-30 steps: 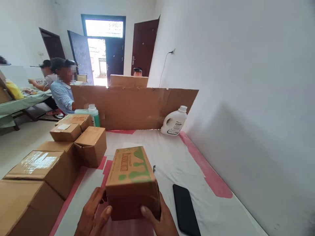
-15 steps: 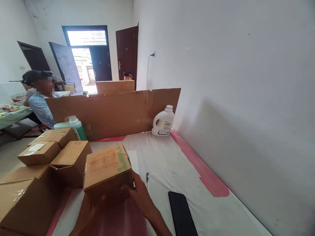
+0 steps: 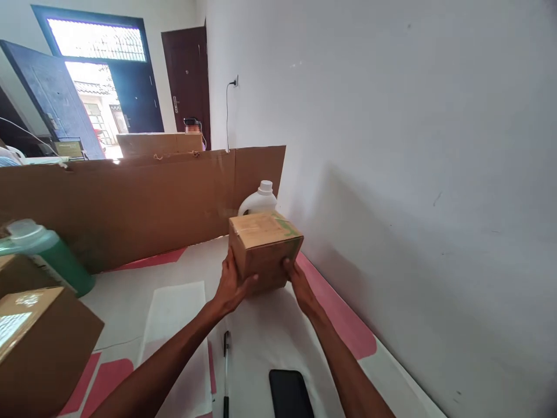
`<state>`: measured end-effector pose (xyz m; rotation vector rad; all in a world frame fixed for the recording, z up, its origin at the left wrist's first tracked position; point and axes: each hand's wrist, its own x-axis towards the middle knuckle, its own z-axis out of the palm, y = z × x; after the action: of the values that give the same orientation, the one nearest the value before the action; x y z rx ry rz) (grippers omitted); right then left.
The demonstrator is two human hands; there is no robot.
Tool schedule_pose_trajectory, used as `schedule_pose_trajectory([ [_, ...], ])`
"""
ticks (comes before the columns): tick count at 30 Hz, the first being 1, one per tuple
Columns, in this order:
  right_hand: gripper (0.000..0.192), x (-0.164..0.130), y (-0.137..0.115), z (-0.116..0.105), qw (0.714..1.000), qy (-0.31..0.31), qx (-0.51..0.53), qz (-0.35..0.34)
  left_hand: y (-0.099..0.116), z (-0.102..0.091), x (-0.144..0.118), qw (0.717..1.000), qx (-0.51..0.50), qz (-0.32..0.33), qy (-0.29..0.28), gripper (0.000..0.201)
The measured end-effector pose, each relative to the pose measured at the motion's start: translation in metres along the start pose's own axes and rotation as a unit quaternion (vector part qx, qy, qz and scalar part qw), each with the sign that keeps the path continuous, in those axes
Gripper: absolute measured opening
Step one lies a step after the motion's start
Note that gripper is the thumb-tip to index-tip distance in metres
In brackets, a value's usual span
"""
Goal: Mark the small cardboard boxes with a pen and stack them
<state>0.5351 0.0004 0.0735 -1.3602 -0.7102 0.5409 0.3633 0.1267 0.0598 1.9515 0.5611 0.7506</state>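
Between my two hands is a brown cardboard box (image 3: 266,255) with a green mark on its top, toward the far right of the table. My left hand (image 3: 234,284) grips its left side, thumb along the near face. On the right side, my right hand (image 3: 299,281) presses with its thumb on the near face. Behind the box stands a white jug (image 3: 261,200), its lower part hidden. Whether the box's underside touches the tabletop I cannot tell.
Nearer me lie a pen (image 3: 226,366), a black phone (image 3: 290,392) and a white paper sheet (image 3: 174,307). More boxes (image 3: 47,354) and a green bottle (image 3: 65,264) stand at left. A cardboard panel (image 3: 130,203) crosses the back; a wall (image 3: 413,203) rises at right.
Both hands have carried the box from the left-middle of the table to the far right, in front of the white jug. My view has turned right, and the seated person has left it.
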Motion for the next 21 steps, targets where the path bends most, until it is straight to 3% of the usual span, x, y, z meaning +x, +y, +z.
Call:
schedule_pose_trajectory([
  [3, 0.081, 0.035, 0.017, -0.034, 1.0, 0.015, 0.003, 0.016, -0.01, 0.04, 0.046, 0.999, -0.003, -0.027, -0.026, 0.123],
  [6, 0.079, 0.064, 0.033, -0.05, 0.999, 0.013, 0.014, 0.032, -0.016, 0.058, 0.075, 0.999, -0.001, -0.035, -0.027, 0.123],
  [15, 0.075, 0.111, 0.056, -0.046, 0.996, 0.031, 0.07, 0.035, -0.033, 0.073, 0.108, 0.999, 0.009, -0.031, -0.005, 0.122],
  [21, 0.066, 0.118, 0.052, -0.04, 0.991, 0.11, 0.059, 0.057, -0.025, 0.081, 0.113, 0.998, 0.013, -0.056, 0.009, 0.122],
])
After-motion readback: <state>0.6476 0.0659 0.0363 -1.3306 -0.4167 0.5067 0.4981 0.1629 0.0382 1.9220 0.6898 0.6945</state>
